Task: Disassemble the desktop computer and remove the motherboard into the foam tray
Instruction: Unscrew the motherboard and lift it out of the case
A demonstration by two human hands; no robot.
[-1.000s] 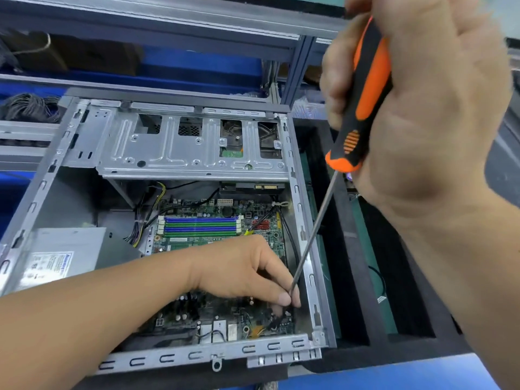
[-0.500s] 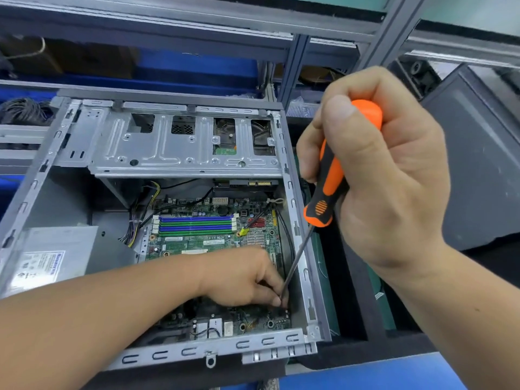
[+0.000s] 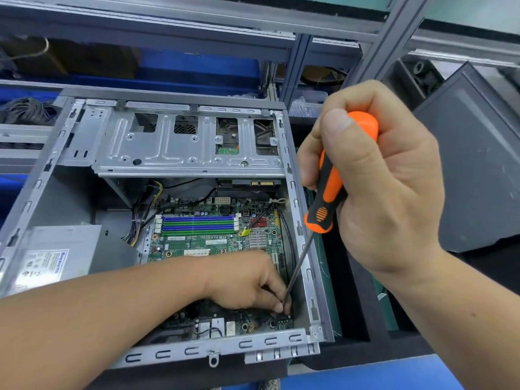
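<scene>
Power supply (image 3: 56,257): grey box at the far left of the case, left of the left forearm, untouched.
Left hand (image 3: 247,280): reaching into the open case (image 3: 174,353), fingers curled together and pinched around the lower end of the screwdriver shaft, steadying the tip near the board's lower right corner.
Motherboard (image 3: 213,237): seated flat in the case bottom, partly under the left hand; cables appear attached along its upper edge.
Screwdriver (image 3: 329,198): orange and black handle, shaft slanting down and left from the right hand to the left fingertips. Tip and screw hidden; engagement cannot be confirmed.
Right hand (image 3: 380,192): closed in a fist around the handle, thumb lying up the handle toward its rounded end, above and right of the case wall.
Foam tray (image 3: 351,291): dark, just beyond the case, below the right wrist.
Risk: the angled shaft may cam out, stripping the screw head or gouging traces and the guiding fingers. A freed screw could drop among components.
Risk: lifting the board with cables connected would strain the connectors.
</scene>
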